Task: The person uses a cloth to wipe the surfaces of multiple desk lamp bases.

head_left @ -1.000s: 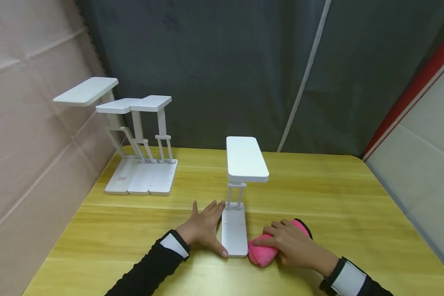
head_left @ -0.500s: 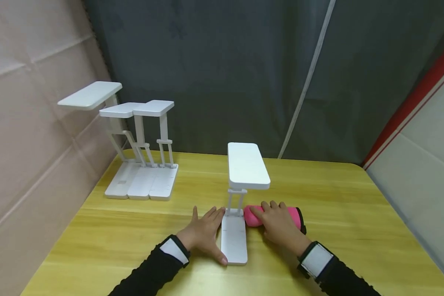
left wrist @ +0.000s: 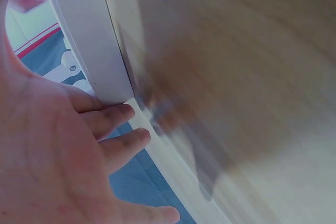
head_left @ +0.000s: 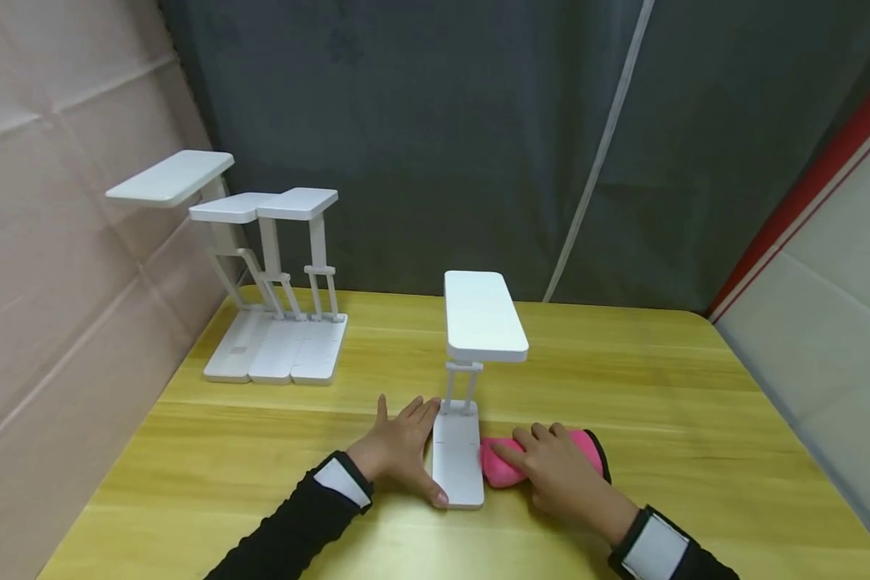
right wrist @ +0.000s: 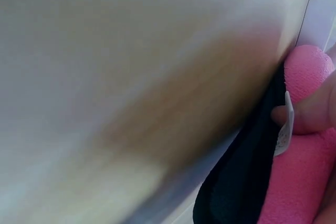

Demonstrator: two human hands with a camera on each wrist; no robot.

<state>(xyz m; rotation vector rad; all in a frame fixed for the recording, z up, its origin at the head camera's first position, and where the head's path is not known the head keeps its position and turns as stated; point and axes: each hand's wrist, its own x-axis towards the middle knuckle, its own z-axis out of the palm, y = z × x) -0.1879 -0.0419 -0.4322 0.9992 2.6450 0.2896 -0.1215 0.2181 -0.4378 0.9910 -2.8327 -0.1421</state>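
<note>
A white folding stand [head_left: 457, 455], with a flat base, two thin struts and a tilted rectangular top, stands mid-table. My left hand [head_left: 399, 455] spreads along the left side of its base, thumb at the near corner and fingertips by the strut hinge. In the left wrist view, the straight fingers [left wrist: 123, 150] reach past the white base edge [left wrist: 89, 35]. To the right of the base, my right hand [head_left: 561, 475] grips a bunched pink cloth [head_left: 500, 463] with a black edge, its left end against the base side. The right wrist view shows the thumb pressing the pink cloth [right wrist: 294, 182] near a white tag.
Several similar white stands [head_left: 290, 354] are lined up side by side at the table's back left. A wood-grain table [head_left: 667, 403] lies under everything. Behind it hangs a dark grey curtain [head_left: 391, 145], with a pale sheet [head_left: 65, 242] along the left.
My right hand slid the pink cloth along the base's right side, away to its far end, then partway back toward me. The left hand and the stand kept their places.
</note>
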